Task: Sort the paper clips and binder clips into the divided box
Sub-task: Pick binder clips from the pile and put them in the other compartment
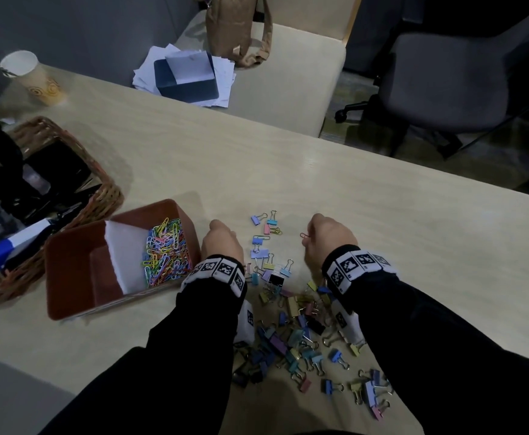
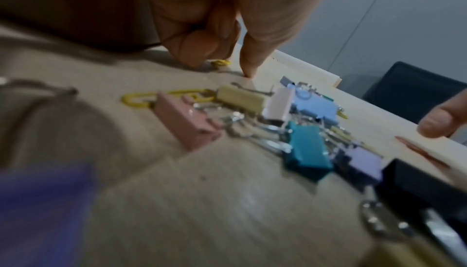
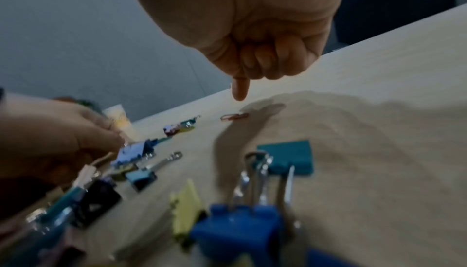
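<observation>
The brown divided box (image 1: 68, 277) stands left of my hands; its right compartment holds several coloured paper clips (image 1: 166, 252), behind a white divider. Loose binder clips (image 1: 291, 324) lie scattered between and beneath my wrists, and show close up as a teal one (image 2: 305, 145) and a blue one (image 3: 237, 231). My left hand (image 1: 222, 240) (image 2: 225, 65) has curled fingers whose tips are on a small yellow paper clip (image 2: 222, 63), thumb tip touching the table. My right hand (image 1: 323, 237) (image 3: 252, 79) is curled, thumb pointing down just above a red paper clip (image 1: 304, 236) (image 3: 233, 116) on the table.
A wicker basket (image 1: 100, 196) with a blue-and-white marker (image 1: 9, 243) sits left of the box. A paper cup (image 1: 34, 76) stands at the far left. Papers and a dark notebook (image 1: 188, 76) lie on a chair beyond the table; an office chair (image 1: 445, 73) stands at the right.
</observation>
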A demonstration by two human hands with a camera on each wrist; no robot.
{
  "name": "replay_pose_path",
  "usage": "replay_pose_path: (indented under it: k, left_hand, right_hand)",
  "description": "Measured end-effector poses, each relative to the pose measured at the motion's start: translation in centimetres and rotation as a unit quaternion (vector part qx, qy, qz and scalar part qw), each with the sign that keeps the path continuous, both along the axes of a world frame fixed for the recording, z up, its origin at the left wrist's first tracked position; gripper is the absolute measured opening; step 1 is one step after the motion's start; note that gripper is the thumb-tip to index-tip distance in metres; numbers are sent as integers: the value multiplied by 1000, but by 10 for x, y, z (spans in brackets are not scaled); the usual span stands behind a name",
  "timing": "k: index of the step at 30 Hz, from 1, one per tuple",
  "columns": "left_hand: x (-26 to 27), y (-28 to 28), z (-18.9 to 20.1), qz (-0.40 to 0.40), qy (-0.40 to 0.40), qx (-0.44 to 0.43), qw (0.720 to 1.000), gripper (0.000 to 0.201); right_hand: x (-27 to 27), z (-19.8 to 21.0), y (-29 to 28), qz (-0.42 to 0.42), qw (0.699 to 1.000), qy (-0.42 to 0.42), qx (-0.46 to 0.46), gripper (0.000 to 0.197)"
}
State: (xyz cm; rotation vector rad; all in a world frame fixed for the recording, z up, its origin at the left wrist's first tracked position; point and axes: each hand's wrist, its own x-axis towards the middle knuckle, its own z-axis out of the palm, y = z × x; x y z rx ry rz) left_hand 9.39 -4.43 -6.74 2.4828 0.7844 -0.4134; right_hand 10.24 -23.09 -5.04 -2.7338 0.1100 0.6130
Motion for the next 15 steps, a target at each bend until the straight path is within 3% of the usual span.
replay_pose_path:
  k: [8,11,15]
  left_hand:
    - [6,-5,5,-58,89,37,994,29]
    - [3,-8,5,-85,87,51,991,25]
    - [-2,-4,12,-95,75,21,992,22]
  right_hand:
    - [2,4,15,38,994,92,-43,24]
    - [-1,7,15,8,997,82,12,16]
    - [-2,17,12,-71,984,39,156,8]
